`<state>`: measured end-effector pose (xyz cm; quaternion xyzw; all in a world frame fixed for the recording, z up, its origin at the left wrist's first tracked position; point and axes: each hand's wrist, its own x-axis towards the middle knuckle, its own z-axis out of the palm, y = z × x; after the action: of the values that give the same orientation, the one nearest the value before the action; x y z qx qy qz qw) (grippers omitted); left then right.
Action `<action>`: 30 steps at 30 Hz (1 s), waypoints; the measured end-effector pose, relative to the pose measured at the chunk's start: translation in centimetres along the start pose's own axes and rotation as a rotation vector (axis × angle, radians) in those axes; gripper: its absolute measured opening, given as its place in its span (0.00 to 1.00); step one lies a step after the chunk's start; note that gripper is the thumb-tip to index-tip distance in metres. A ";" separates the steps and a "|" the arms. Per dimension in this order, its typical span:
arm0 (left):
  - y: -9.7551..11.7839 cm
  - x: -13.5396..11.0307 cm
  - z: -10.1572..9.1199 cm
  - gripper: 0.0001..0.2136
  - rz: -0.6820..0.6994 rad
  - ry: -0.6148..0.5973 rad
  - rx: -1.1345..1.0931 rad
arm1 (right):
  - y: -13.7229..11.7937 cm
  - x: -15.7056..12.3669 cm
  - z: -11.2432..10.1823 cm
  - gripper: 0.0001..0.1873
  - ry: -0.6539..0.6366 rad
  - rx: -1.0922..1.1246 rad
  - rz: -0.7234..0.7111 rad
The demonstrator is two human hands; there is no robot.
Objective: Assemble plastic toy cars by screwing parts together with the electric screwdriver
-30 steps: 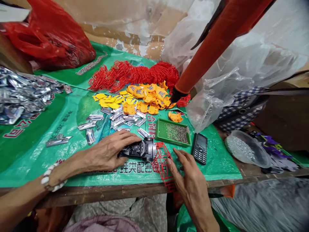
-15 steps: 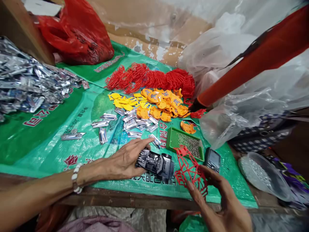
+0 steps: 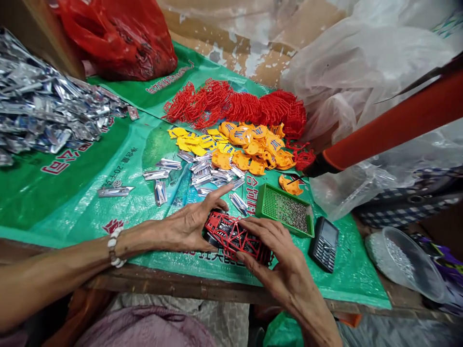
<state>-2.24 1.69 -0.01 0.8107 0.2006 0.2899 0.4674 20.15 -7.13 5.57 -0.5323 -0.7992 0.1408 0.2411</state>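
Note:
My left hand (image 3: pixel 195 221), with a beaded bracelet on its wrist, grips the left end of a black toy car chassis (image 3: pixel 210 238) just over the green sheet. A red plastic roll cage (image 3: pixel 231 232) lies over the top of the chassis. My right hand (image 3: pixel 273 250) has its thumb and fingers closed around the right part of the cage. Whether the cage is seated on the chassis I cannot tell. Behind the hands is a green basket (image 3: pixel 263 205) of small screws (image 3: pixel 291 212). Silver stickered parts (image 3: pixel 202 171) lie beyond the left hand.
Yellow parts (image 3: pixel 195 142), orange parts (image 3: pixel 253 147) and stacked red cages (image 3: pixel 246 107) lie farther back. A keypad phone (image 3: pixel 325 243) and a clear tub (image 3: pixel 415 262) are at right. An orange-red tool (image 3: pixel 390 120) hangs in from the upper right. Silver pieces (image 3: pixel 47 106) heap at left.
My right hand has moved left and brought the red roll cage from beside the chassis onto its top. The left hand still holds the chassis. The view has shifted slightly.

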 end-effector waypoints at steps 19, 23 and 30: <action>3.3 2.0 0.5 0.12 0.451 -0.052 0.613 | 1.5 -0.4 0.6 0.45 -0.027 0.572 0.355; 3.0 2.2 0.9 0.09 0.458 -0.029 0.641 | 1.1 -2.1 0.6 0.47 0.087 0.643 0.395; 3.4 2.2 0.7 0.08 0.445 -0.018 0.622 | -0.5 -3.9 1.2 0.26 0.320 0.998 0.839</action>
<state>0.03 0.91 3.36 0.9401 0.0939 0.3024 0.1265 20.33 -10.88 3.85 -0.6369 -0.3177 0.4947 0.4987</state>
